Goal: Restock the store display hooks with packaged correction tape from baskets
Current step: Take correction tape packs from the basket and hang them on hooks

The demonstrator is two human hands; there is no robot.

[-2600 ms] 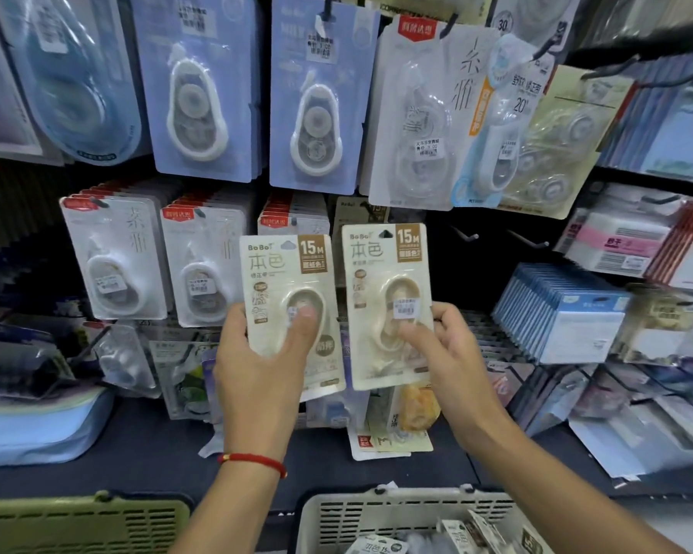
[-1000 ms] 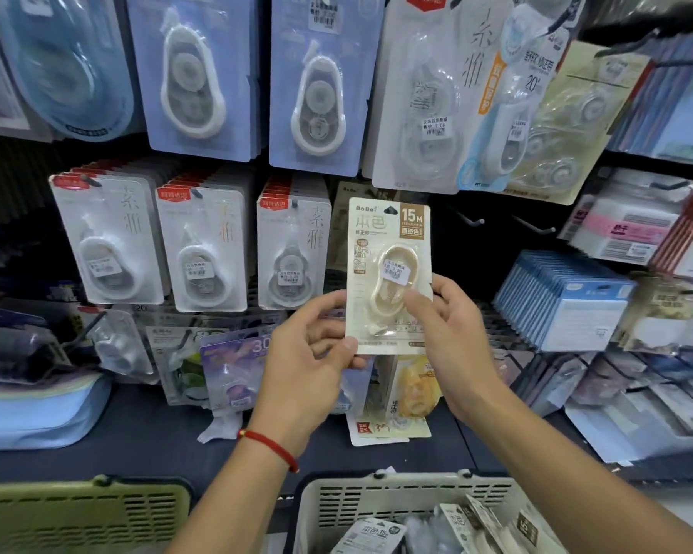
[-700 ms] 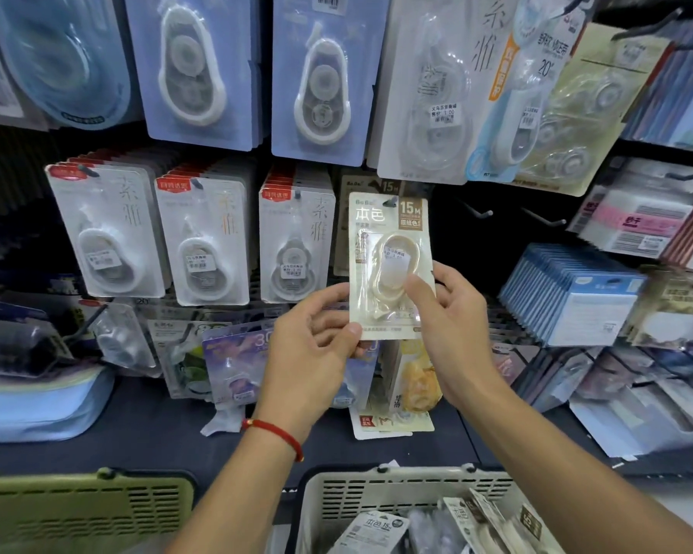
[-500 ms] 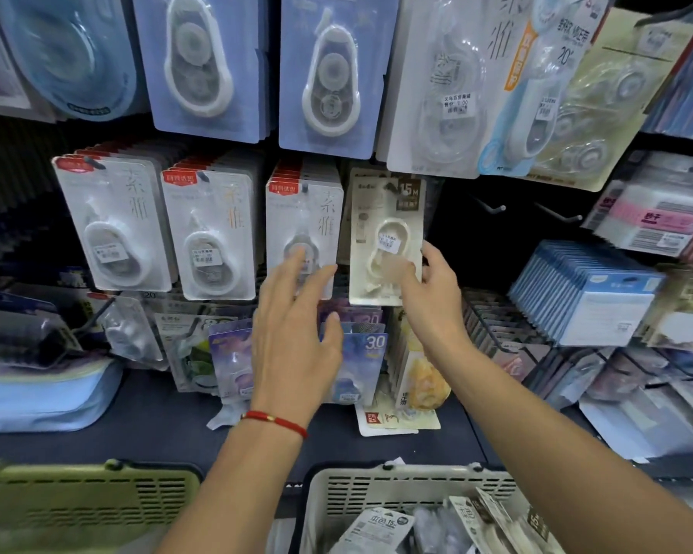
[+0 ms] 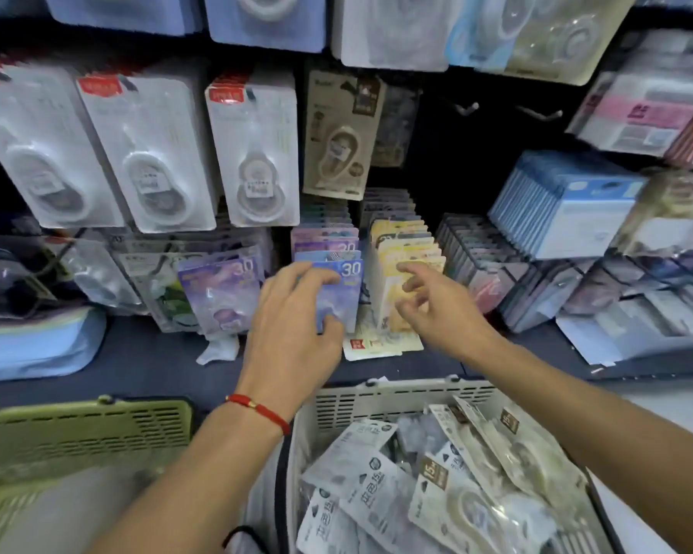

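Above centre of the frame, hanging on its hook: one beige correction tape pack (image 5: 339, 135), free of both hands and well above them. Just left of it, three rows of white tape packs (image 5: 253, 149), edge to edge with hardly a gap. To its right, dark open backboard with two bare hooks (image 5: 467, 107), the widest free room on the display.

Below, at centre: left hand (image 5: 297, 317), red cord bracelet (image 5: 257, 409) at the wrist, fingers loosely curled in front of a blue "30" pack (image 5: 343, 289); contact with the pack not clear through the blur, nothing clamped. Right hand (image 5: 433, 305) just beside, fingers spread and relaxed, holding nothing, fingertips near the yellow packs (image 5: 409, 249) standing in a row.

At lower right: one white basket (image 5: 385, 397), rim just under both forearms, holding a loose heap of beige packs (image 5: 449, 485), too overlapped to count exactly. At lower left: one green basket (image 5: 81, 429), set close beside the white one. Between baskets and display, a strip of dark shelf (image 5: 149, 365) with a scrap of white paper (image 5: 217, 349).
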